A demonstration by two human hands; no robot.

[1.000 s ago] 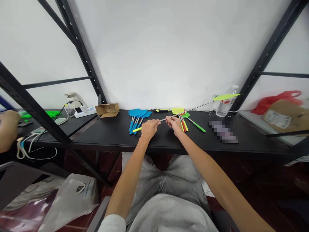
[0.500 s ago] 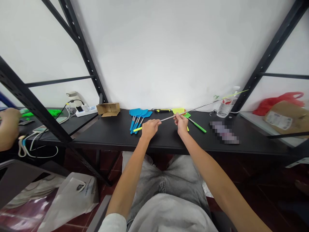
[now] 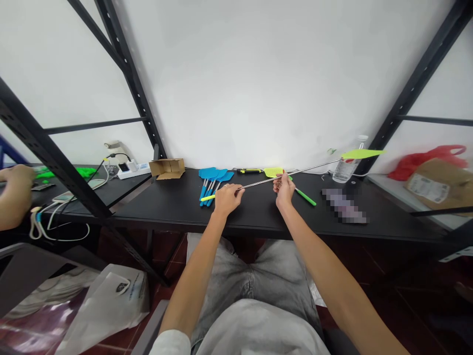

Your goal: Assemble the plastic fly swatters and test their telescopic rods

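The left hand (image 3: 227, 199) is wrapping its grip around the yellow-green swatter's (image 3: 362, 154) handle; the right is pinching the metal rod farther right. The swatter is slanting above the counter (image 3: 170, 202), its head overlapping the bottle (image 3: 345, 171) in view. Working well probably means anchoring the handle, pinching lightly and sliding straight along the rod, avoiding sideways bending.

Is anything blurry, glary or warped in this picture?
Head view: coarse pixel blocks hide details of the flat object on the desk; head view: white glare marks the shiny surface at lower left; head view: shelf posts splay outward, perhaps from a wide lens; head view: left hand and right hand look fairly sharp.
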